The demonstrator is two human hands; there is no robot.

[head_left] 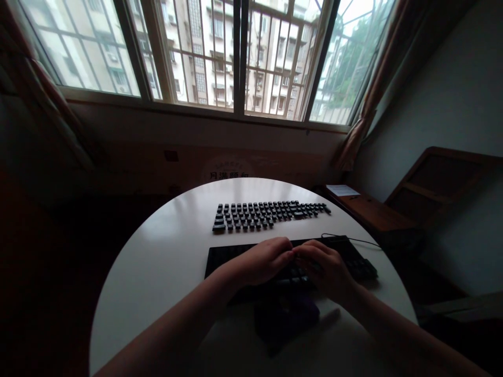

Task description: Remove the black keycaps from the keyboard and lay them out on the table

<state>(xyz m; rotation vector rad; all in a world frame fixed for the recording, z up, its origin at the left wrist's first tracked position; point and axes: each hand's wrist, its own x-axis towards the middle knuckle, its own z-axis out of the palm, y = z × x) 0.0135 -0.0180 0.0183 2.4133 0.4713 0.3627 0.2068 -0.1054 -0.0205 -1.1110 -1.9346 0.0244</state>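
Observation:
A black keyboard [218, 257] lies across the white round table, with keys visible at its right end and along its front. My left hand [269, 256] and my right hand [324, 264] meet over its middle, fingertips pinched together. Whatever sits between those fingers is too small and dark to make out. Behind the keyboard, loose black keycaps [255, 214] stand in rows laid out like a keyboard. Close to me, under my wrists, rests a dark purple item [288, 317], perhaps cloth; shadow blurs its shape.
The round white table [137, 283] has a curved edge on all visible sides. A thin cable [363, 242] runs off the right edge. A wooden side table [373, 212] with a white paper [342, 190] stands at right. Barred windows [236, 57] are ahead.

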